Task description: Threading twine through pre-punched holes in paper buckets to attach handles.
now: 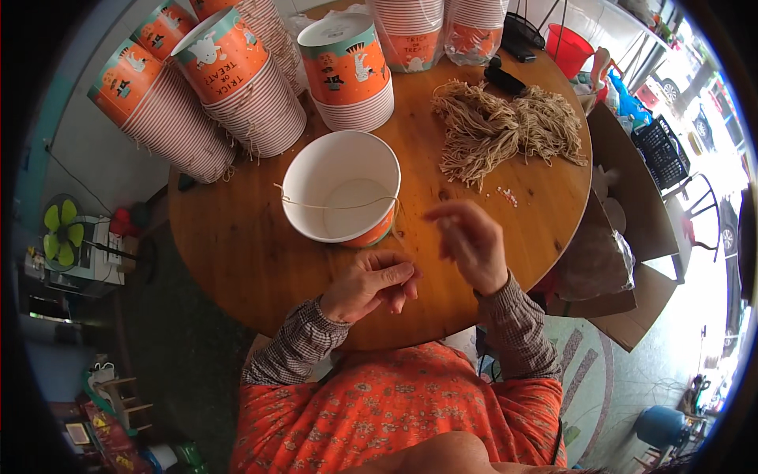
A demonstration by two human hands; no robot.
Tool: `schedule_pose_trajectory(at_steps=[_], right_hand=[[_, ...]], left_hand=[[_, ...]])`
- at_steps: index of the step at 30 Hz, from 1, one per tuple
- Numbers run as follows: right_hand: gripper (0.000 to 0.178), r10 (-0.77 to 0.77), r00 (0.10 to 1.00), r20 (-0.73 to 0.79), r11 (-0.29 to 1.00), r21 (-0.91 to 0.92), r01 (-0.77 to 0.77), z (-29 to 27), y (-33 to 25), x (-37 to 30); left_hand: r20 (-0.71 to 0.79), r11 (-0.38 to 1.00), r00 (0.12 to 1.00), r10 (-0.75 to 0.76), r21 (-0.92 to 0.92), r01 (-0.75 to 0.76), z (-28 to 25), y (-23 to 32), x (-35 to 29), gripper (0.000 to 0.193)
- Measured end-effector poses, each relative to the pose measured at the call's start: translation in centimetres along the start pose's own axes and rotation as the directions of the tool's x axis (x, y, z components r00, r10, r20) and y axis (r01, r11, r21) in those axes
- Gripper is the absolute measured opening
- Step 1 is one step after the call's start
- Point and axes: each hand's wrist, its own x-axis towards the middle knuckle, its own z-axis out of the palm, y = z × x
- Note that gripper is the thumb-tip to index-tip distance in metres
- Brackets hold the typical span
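A white-lined paper bucket (320, 170) with an orange and green outside stands on the round wooden table, its open mouth tilted toward me. A thin tan string (339, 208) spans its opening from the left rim to the right wall. Just below the bucket's near side, my left hand (371, 284) is closed, thumb pressed to fingers; whatever the pinch holds is too small to make out. To the right of the bucket hovers my right hand (472, 245), smeared by motion, its index finger pointing left. Beyond it lies a heap of tan strings (505, 126).
Tall stacks of nested paper buckets (260, 103) line the table's far left; another stack (347, 71) stands behind the bucket. Small pale bits (505, 196) lie near the strings. A black phone-like object (517, 43) sits at the back. An open cardboard box (632, 189) borders the right edge.
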Motion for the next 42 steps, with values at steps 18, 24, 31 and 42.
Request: schedule_pose_trajectory(at_steps=[18,24,31,42], right_hand=[[0.010,0.045,0.983,0.180,0.996,0.071,-0.059,0.7,0.3,-2.4],[0.009,0.032,0.983,0.178,0.999,0.029,-0.038,1.2,0.0,-2.5],[0.008,0.038,0.988,0.148,0.999,0.014,-0.040,1.3,0.8,-2.3],[0.008,0.052,0.987,0.155,0.993,0.096,-0.067,0.3,0.5,-0.3]], left_hand=[[-0.106,0.941,0.944,0.314,0.170,-0.294,0.2,-0.1,-1.9,0.030],[-0.002,0.760,0.896,0.443,0.531,-0.374,0.5,-1.0,-1.6,0.033],[0.148,0.200,0.609,0.779,0.862,-0.466,1.6,-0.4,-0.9,0.012],[0.415,-0.300,0.421,0.807,0.901,-0.313,1.6,1.3,0.2,0.020]])
